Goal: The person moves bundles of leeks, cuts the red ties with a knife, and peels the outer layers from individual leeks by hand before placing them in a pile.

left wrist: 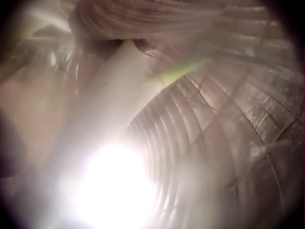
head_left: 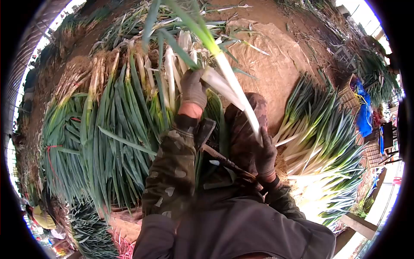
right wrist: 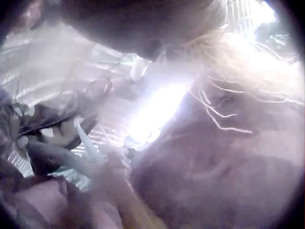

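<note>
A long leek slants across the head view, its green top up and its white root end low. My gloved right hand grips the white shank near the roots. In the right wrist view, pale stringy roots fan out beside the glove. My gloved left hand pinches a pale outer leaf that stands partly away from the shank; its green end sticks out past the fingers. The left wrist view is blurred and glaring, with a whitish stalk below the glove.
Many untrimmed leeks lie heaped on the left, roots away from me. Cleaner leeks are piled on the right. Stripped leaves litter the ground ahead, beside a tan sheet. A plastic crate stands at far right.
</note>
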`<state>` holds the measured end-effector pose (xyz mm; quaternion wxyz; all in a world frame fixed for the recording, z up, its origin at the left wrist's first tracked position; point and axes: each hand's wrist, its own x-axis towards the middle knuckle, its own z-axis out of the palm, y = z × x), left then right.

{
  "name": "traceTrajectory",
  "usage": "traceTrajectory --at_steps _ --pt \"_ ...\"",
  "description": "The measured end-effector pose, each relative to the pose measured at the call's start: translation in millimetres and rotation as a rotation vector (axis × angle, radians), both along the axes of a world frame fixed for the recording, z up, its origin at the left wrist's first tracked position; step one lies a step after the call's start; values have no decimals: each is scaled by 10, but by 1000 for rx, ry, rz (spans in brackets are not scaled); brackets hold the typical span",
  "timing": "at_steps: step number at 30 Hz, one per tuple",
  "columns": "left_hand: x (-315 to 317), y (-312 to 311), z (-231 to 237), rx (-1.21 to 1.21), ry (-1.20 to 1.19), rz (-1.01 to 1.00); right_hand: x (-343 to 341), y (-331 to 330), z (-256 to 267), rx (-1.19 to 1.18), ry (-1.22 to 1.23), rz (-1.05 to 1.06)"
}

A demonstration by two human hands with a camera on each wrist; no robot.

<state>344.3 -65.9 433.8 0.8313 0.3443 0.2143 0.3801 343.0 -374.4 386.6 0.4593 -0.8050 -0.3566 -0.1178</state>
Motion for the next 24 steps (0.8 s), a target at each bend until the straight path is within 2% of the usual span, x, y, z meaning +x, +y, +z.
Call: traceTrajectory --at_steps 2,3,4,5,6,7,9,10,11,12,13,14,15,17,19,20,22,23,24 --pt "-132 -188 125 65 101 90 113 -11 31 -46 77 -104" --pt "-228 -287 219 89 159 107 215 6 -12 41 86 -135" --pt "-349 -320 216 265 161 106 353 -6 -35 69 35 -164" --pt "-472 -307 247 247 136 105 512 -46 -68 97 -14 -184" --pt "-600 -298 278 228 110 105 695 -94 -138 230 80 -205" --pt "-772 -282 401 383 160 165 869 -159 -218 361 184 -219" --pt "-1162 -38 419 502 322 109 1298 -504 -434 -53 -59 -393" --pt "-1297 -32 614 462 345 96 1592 -745 -643 -238 -197 -462" --pt "-1473 201 517 567 493 65 1765 -912 -907 -242 -119 -522" --pt "-1578 313 543 581 541 44 1934 -1073 -1166 -247 -40 -582" --pt "-1644 407 572 594 585 20 1897 -1112 -1221 -229 158 -640" --pt "-1686 500 597 741 665 62 1856 -1146 -1269 -216 351 -706" --pt "-1729 633 634 805 756 43 1768 -1216 -1305 -346 435 -744" --pt "-1806 914 640 858 956 -107 1657 -1411 -1628 -621 467 -731" --pt "-1817 1130 683 740 1123 -414 1528 -1440 -1838 -513 404 -758" --pt "-1780 1259 730 677 1194 -567 1465 -1345 -1734 -475 498 -715" --pt "-1543 1570 1035 793 1463 -874 1534 -1142 -1683 -277 455 -584" --pt "-1445 1739 1167 870 1535 -980 1579 -1046 -1628 -183 431 -519" --pt "-1371 1888 1325 967 1571 -996 1617 -772 -1450 -37 302 -502"
